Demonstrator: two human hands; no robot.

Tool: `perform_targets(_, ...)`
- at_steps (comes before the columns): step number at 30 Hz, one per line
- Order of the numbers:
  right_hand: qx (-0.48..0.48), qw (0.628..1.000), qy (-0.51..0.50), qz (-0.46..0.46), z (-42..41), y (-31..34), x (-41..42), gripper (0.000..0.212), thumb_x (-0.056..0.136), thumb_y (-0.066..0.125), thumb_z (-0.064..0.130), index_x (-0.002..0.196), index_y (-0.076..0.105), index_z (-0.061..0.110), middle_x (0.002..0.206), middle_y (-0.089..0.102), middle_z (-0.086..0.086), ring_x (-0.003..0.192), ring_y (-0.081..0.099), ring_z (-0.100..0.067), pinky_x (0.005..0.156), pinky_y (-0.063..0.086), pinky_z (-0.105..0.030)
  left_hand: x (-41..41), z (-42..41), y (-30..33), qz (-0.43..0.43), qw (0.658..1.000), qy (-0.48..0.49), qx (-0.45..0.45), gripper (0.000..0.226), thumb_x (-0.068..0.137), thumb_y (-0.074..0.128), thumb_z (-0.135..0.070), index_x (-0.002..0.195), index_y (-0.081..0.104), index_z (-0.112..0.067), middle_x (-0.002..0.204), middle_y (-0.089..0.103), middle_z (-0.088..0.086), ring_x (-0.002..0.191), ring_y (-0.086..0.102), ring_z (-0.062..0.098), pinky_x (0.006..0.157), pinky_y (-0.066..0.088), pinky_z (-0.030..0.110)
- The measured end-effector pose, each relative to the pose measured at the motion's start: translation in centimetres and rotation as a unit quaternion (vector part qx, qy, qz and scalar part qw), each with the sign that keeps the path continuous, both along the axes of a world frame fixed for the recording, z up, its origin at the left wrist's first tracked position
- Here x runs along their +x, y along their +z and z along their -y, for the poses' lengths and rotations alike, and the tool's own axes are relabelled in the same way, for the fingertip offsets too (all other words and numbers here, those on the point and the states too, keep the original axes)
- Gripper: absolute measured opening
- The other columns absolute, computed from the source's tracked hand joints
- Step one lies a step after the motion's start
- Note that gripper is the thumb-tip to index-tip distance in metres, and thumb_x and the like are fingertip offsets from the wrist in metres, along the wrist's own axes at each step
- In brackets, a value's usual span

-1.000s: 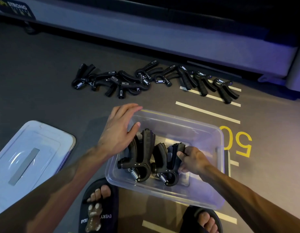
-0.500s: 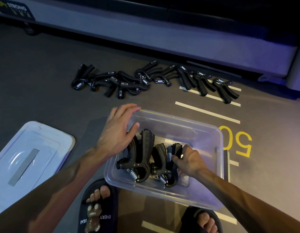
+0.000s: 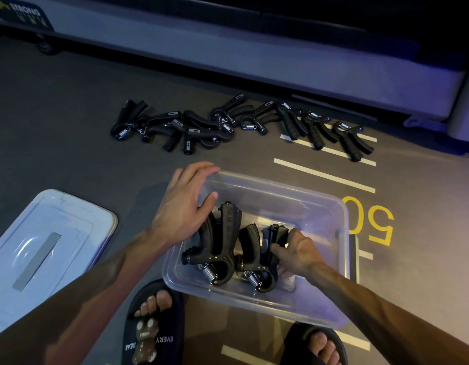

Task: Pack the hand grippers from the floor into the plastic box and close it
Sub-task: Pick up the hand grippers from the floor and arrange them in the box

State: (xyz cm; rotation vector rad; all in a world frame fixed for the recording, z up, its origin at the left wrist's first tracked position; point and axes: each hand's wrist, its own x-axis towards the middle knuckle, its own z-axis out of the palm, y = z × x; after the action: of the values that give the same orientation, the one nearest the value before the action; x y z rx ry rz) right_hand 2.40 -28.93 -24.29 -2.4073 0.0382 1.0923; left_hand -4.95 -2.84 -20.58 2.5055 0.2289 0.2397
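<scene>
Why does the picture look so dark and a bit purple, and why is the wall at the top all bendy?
In the head view the room is dim, with bluish-purple light tinting the plastic box and the lid, which shows a pale glare streak; the wide-angle lens bows the straight base along the top; the left hand looks slightly smeared; the hand grippers on the floor stay fairly sharp.

Plastic box: clear, glossy, smooth walls. Lid: translucent plastic, glossy, smooth; matt grey strip across centre. Hand grippers in box: black moulded plastic, matt; coiled springs bright bare metal. Hand grippers on floor: same matt black plastic, shiny metal coils. Floor: dark grey, matt, finely textured; painted lines white, flat; painted numeral yellow. Slides: black, matt.
</scene>
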Motion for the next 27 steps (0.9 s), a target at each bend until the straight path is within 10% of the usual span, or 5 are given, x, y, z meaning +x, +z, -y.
perform_targets(17, -0.028, 0.993, 0.073, 0.089, -0.02, -0.31, -0.21, 0.033, 0.089, 0.064, 0.04, 0.1, 0.047, 0.016, 0.088, 0.062, -0.004, 0.075, 0.06, -0.024, 0.047, 0.034, -0.019, 0.06, -0.12, -0.27, 0.004, 1.0, -0.001, 0.0, 0.048, 0.096, 0.063, -0.021, 0.142, 0.051, -0.024, 0.146, 0.045, -0.01, 0.125, 0.044, 0.015, 0.112, 0.029, 0.027)
perform_targets(27, -0.014, 1.0, 0.026, 0.007, -0.79, 0.18, -0.39, 0.054, 0.089, 0.066, 0.045, 0.123, 0.045, 0.009, 0.114, 0.063, -0.016, 0.103, 0.065, -0.035, 0.09, 0.056, -0.044, 0.11, -0.2, -0.51, 0.009, 1.0, -0.006, 0.002, 0.049, 0.095, 0.062, -0.023, 0.142, 0.05, -0.024, 0.145, 0.046, -0.01, 0.124, 0.046, 0.016, 0.112, 0.034, 0.031)
